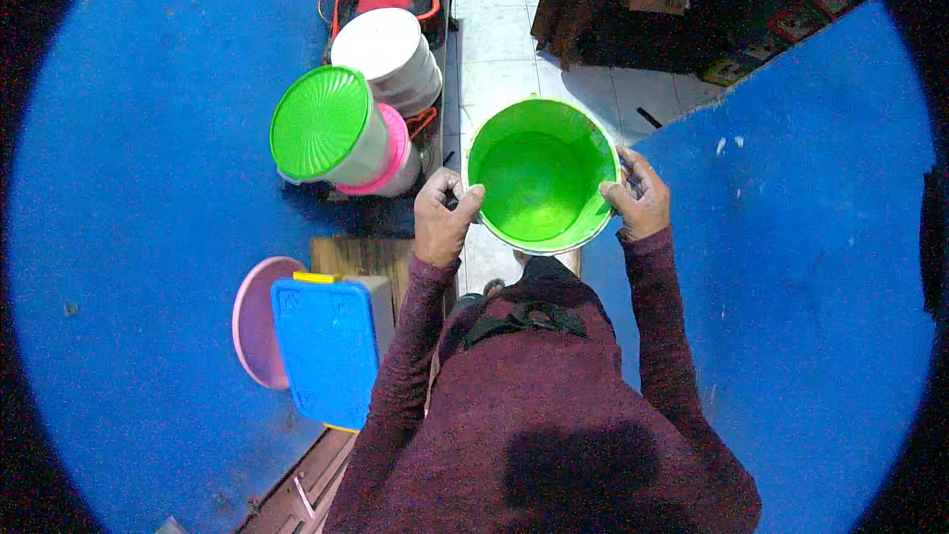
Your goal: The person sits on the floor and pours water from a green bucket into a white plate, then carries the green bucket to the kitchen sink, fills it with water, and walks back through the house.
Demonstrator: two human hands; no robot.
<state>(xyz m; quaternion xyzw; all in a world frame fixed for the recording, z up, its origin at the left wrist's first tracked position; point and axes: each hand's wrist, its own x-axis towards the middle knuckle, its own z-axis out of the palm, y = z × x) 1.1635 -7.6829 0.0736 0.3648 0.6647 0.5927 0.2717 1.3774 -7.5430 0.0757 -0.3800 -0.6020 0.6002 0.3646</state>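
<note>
Green tub (541,178) sits between both hands — left hand (442,218), right hand (640,196).

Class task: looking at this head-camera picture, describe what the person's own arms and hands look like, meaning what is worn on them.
Both arms wear long, close-fitting sleeves of a dark maroon, slightly speckled knit, the same fabric as the top. The left sleeve and right sleeve end in cuffs at the wrists. The left hand and right hand are bare: no gloves. No ring, watch or bracelet can be made out.
</note>
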